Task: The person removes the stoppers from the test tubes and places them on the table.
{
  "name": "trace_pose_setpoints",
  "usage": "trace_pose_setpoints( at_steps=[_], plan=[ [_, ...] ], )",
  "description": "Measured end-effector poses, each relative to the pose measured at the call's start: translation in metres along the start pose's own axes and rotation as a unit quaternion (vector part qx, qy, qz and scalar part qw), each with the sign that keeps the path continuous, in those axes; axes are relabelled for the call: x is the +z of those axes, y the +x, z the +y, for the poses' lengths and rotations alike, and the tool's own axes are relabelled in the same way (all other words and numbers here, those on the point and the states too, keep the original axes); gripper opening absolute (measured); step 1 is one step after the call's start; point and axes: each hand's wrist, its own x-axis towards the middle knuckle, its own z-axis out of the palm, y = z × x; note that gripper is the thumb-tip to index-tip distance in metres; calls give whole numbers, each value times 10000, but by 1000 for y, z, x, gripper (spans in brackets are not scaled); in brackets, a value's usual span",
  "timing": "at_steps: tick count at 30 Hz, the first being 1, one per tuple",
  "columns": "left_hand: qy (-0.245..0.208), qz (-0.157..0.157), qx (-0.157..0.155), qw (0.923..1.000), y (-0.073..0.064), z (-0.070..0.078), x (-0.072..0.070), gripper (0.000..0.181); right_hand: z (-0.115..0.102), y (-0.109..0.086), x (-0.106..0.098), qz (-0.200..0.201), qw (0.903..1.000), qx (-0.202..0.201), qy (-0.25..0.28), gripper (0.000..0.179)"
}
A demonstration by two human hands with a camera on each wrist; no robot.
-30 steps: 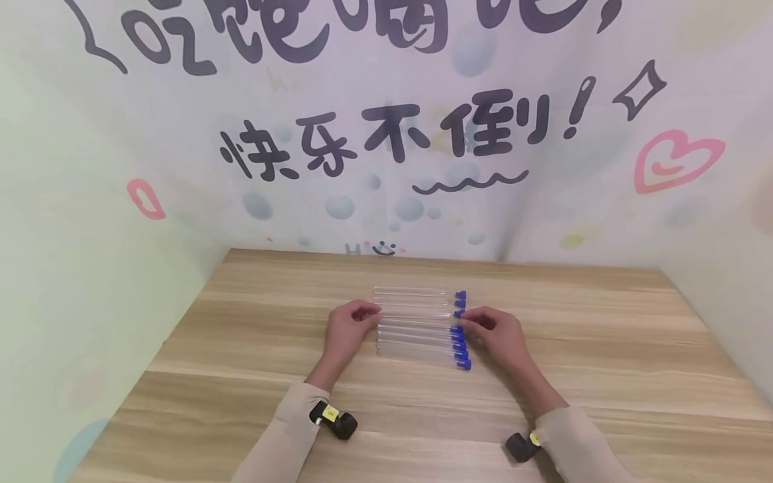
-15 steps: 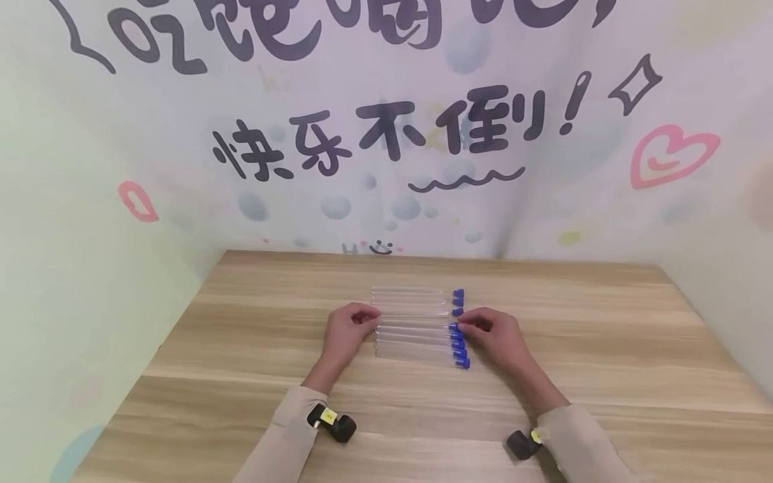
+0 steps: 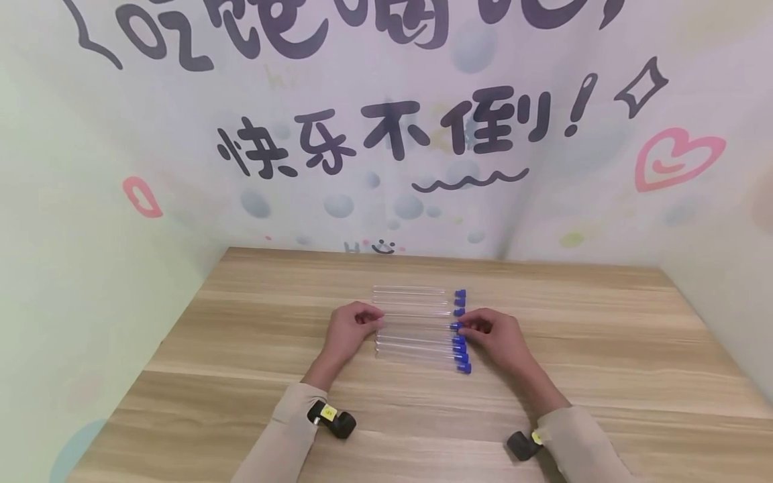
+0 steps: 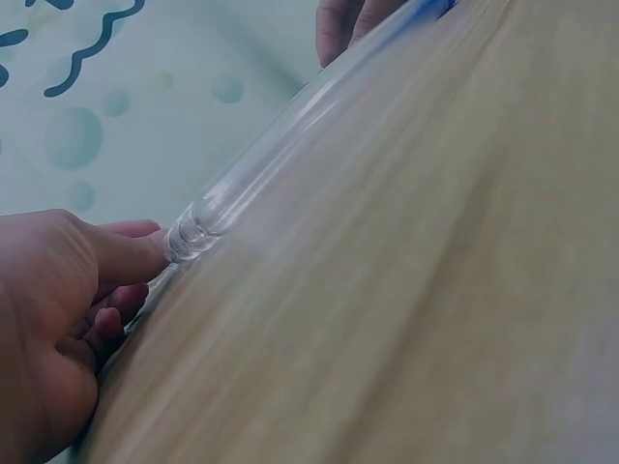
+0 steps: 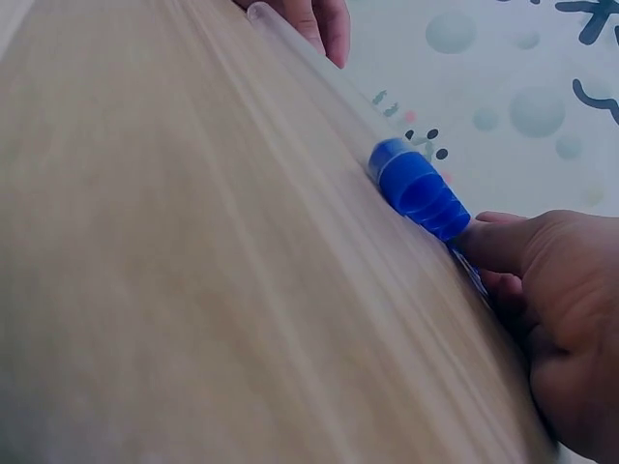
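Observation:
Several clear test tubes with blue caps lie side by side across the wooden table, rounded ends left and caps right. At the left ends, my left hand [image 3: 349,332] pinches the end of one test tube [image 3: 417,327] between thumb and finger. My right hand [image 3: 498,335] pinches the same row at a blue cap [image 3: 455,327]. In the left wrist view the nearest tube [image 4: 280,140] runs from the thumb tip toward the other hand. The right wrist view has a ribbed blue cap [image 5: 418,188] right at the thumb; the fingers behind are partly hidden.
Farther tubes [image 3: 410,291] lie behind the hands, and nearer ones [image 3: 417,347] in front, their caps [image 3: 462,358] in a line. The wooden table [image 3: 241,315] meets a printed curtain [image 3: 386,201] at the back.
The nearer tubes have shifted slightly toward me, opening a small gap between them and the tube at my fingertips. Both hands stay at the tube ends. The head view has moved slightly.

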Motion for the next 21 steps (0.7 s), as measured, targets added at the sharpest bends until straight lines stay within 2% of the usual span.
trace_pose_setpoints(
  at_steps=[7,21],
  plan=[
    [11,-28,179,9998,1,0,0,17,0,1,0,-67,9999,-12,-93,19],
    [283,-64,295,9991,-2,4,-1,16,-4,-2,0,-149,9995,29,-260,18]
  ],
)
